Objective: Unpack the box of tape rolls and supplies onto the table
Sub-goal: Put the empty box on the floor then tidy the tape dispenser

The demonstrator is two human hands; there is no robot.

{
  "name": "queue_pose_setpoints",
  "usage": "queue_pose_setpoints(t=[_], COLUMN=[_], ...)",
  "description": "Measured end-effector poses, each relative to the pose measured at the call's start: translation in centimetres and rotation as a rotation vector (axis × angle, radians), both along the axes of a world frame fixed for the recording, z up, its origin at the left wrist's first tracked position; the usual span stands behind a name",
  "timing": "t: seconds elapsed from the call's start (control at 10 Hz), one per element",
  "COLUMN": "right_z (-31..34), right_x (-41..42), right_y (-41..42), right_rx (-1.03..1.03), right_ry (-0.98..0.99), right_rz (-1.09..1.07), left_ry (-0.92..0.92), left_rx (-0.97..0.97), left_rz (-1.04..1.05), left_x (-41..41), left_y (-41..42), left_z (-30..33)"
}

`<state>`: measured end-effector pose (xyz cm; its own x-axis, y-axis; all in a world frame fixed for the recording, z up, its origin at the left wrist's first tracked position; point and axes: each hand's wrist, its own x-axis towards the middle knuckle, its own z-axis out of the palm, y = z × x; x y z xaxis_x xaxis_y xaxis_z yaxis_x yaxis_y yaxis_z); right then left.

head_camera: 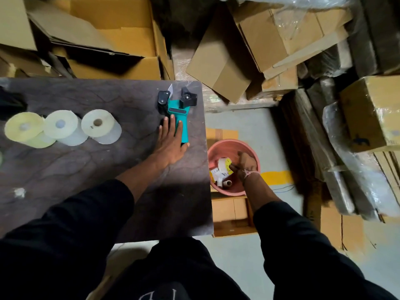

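Mid-unpacking, by judgement: three rolls point(62, 127) already set in a row on desk point(65, 176), left part; dispenser point(178, 118) laid near right edge; left hand point(171, 144) spread flat, fingers straight, resting on dispenser handle, thumb at its butt; right hand point(245, 163) lowered into bucket point(218, 147) standing on cartons beside desk; fingers curled among labels point(223, 169) and a core point(227, 183); blurred, so cannot tell whether anything was actually pinched. Step in hand: dispenser set down, next supply sought. Next move judged to call for: a firm pinch on one item, lift clear of bucket rim, transfer over desk edge to bare space between rolls and dispenser.
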<state>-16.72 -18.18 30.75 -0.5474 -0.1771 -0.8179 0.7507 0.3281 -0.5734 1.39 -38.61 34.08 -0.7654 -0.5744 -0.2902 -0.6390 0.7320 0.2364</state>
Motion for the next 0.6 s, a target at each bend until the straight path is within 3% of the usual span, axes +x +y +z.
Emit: queue_pose_setpoints(t=[0.1,0.2,0.3,0.6], right_z=[0.7,3.6,6.1,3.7], right_x=[0.0,0.1,1.3,4.2], right_y=[-1.9,-6.6,-10.7,-19.0], right_rx=[0.023,-0.119,-0.164,-0.066], right_ry=[0.035,0.126,0.272,0.53], right_rz=[0.076,0.09,0.264,0.654], left_ry=[-0.001,0.031,0.048,0.065], left_rx=[-0.017,-0.006,-0.008,-0.077], left_rz=[0.019,0.043,0.068,0.036], left_x=[0.7,1.1,1.1,-0.9], left_y=[-0.4,-1.4,-3.0,-9.2], left_z=[0.2,0.6,1.1,2.5])
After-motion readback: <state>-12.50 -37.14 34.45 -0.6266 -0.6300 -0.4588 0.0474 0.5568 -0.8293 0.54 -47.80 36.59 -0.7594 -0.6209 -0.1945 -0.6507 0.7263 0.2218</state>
